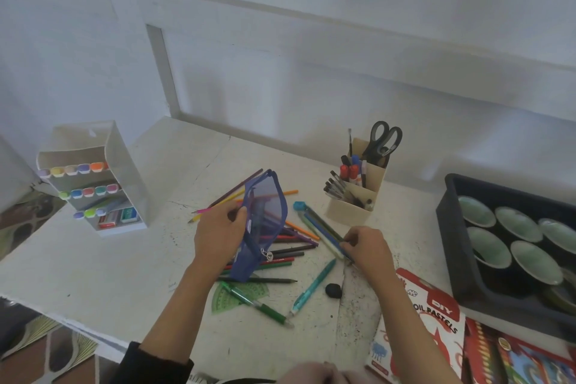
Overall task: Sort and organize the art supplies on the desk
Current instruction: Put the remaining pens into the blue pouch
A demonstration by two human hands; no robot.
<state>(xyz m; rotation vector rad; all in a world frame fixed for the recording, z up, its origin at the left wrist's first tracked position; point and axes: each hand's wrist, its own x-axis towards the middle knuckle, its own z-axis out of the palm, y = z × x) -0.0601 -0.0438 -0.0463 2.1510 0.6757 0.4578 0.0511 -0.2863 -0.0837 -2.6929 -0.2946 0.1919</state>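
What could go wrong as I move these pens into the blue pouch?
The right hand pinches several pens by one end, so one may slip loose. The left hand holds the pouch by one side, so its mouth may sag shut. The left forearm could sweep the green pen off the desk.

Blue pencil case (268,215) is see-thru mesh cloth; desk (109,265) is matt white, scuffed & speckled. Marker stand (124,171) is clear smooth plastic, pen holder (349,210) matt beige, tray (452,221) dark matt plastic. Oil pastels box (436,315) is glossy card; pens (321,231) are shiny plastic.
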